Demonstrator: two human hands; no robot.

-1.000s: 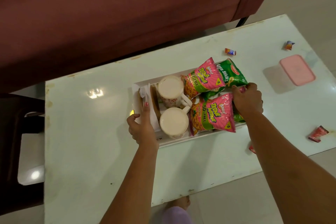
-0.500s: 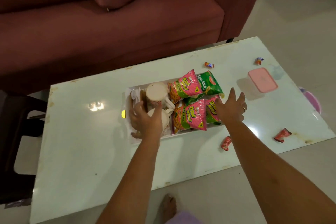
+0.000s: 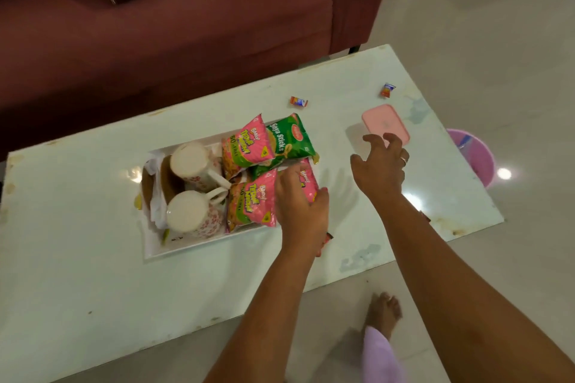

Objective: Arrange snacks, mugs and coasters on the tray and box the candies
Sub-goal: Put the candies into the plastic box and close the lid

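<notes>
Now, from the single head view we look down on a white counter point(image 3: 93, 258) that stands in front of a dark red sofa point(image 3: 186, 25). A white tray point(image 3: 186, 247) lies on it, and in its left part we see two white flowered mugs point(image 3: 194, 211), one behind the other, both handles pointing right, with brown coasters point(image 3: 168, 177) and crumpled white paper just beside them on the left. The right part of the tray holds the snack packets: two pink packets point(image 3: 245, 146) and a green packet point(image 3: 289, 138) marked Soya Sticks, overlapping one another. Our left hand point(image 3: 300, 205) rests on the right end of the tray, its fingers curled down over another pink packet; we cannot tell whether it actually grips the packet or only presses on it. Our right hand point(image 3: 381, 168) hangs above the counter to the right of the tray, fingers spread and bent, holding nothing, with a ring on one finger; its fingertips reach the near edge of the pink box point(image 3: 384, 121), which sits with its lid on, well apart from the tray. Two small wrapped candies point(image 3: 298, 101) lie on the far part of the counter, one behind the tray and one near the far right corner. A red wrapper peeks out from under our left wrist, too hidden to make out. Beyond the right edge of the counter stands a pink bucket point(image 3: 476, 158) on the floor, and a bare foot point(image 3: 382, 311) shows below the near edge.
</notes>
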